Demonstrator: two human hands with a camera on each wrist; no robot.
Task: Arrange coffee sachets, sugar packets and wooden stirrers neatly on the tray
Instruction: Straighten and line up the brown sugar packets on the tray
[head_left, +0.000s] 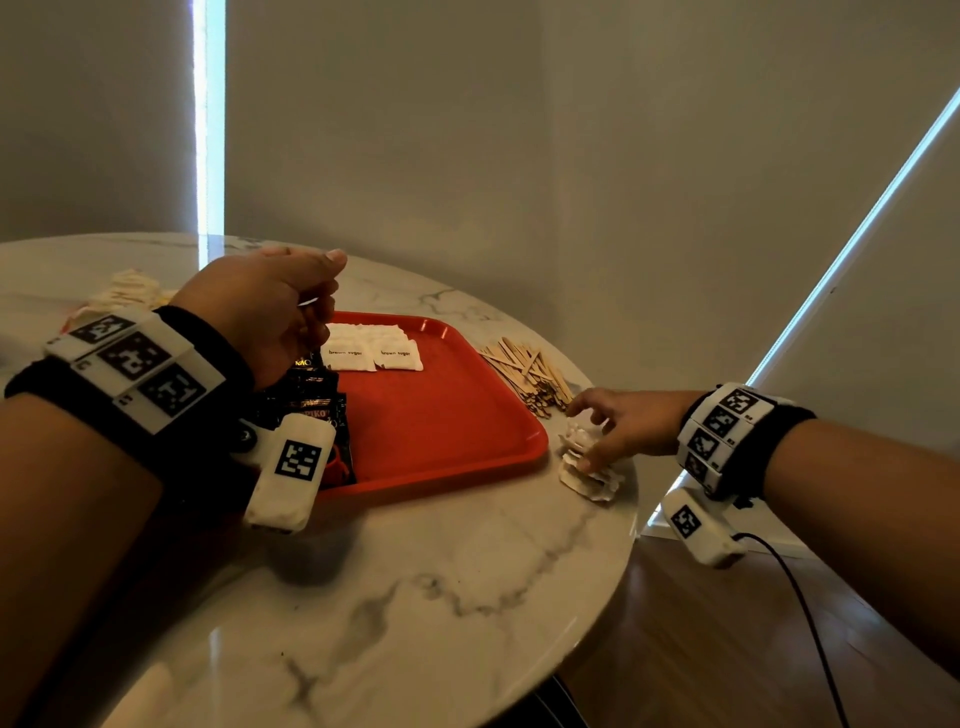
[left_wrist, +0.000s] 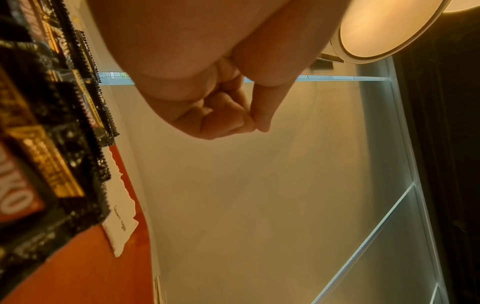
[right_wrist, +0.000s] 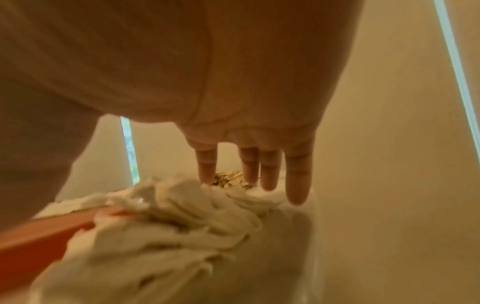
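Observation:
A red tray (head_left: 441, 415) lies on the marble table. White brown sugar packets (head_left: 374, 348) sit in rows at its far left, and black coffee sachets (head_left: 317, 395) overlap at its near left, partly hidden by my wrist. My left hand (head_left: 317, 296) hovers above the sachets; its curled fingers (left_wrist: 233, 121) hold nothing that I can see. Wooden stirrers (head_left: 524, 369) lie heaped right of the tray. My right hand (head_left: 587, 436) reaches with straight fingers (right_wrist: 298, 185) onto a loose pile of white packets (head_left: 587, 467) by the tray's right rim (right_wrist: 39, 236).
Another heap of pale packets (head_left: 130, 291) lies at the table's far left. The round table (head_left: 415, 597) ends just right of my right hand, with wooden floor (head_left: 727, 649) below. A black cable (head_left: 800, 597) hangs from my right wrist. Walls stand close behind.

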